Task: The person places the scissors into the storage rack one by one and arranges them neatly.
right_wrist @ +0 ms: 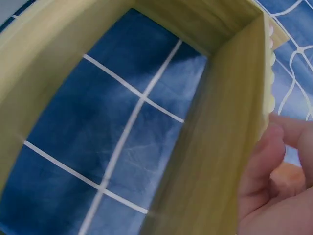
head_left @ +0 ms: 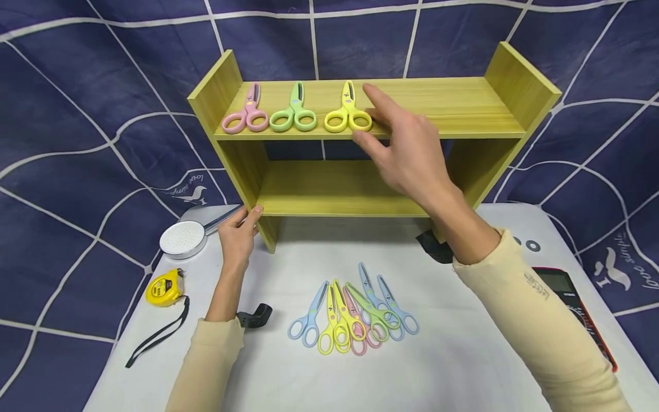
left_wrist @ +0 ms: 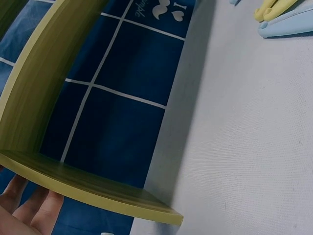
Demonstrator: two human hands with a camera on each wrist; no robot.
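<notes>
My left hand (head_left: 238, 237) grips the left side panel of a two-tier wooden shelf (head_left: 329, 207), its thumb at the front edge. In the left wrist view its fingers (left_wrist: 48, 213) lie against the panel's outer face. On the top board, pink scissors (head_left: 252, 109), green scissors (head_left: 296, 107) and yellow scissors (head_left: 348, 109) stand in a row, blades pointing to the back. My right hand (head_left: 412, 146) is beside the yellow pair, thumb tip by the board's front edge and index finger extended, with nothing gripped.
On the white table (head_left: 463, 366), below the shelf, lies a pile of blue, yellow, pink and green scissors (head_left: 355, 320). At left are a shower head (head_left: 182, 239) and a yellow tape measure (head_left: 165, 288) with a black strap. A multimeter (head_left: 571, 303) lies at right, partly behind my sleeve.
</notes>
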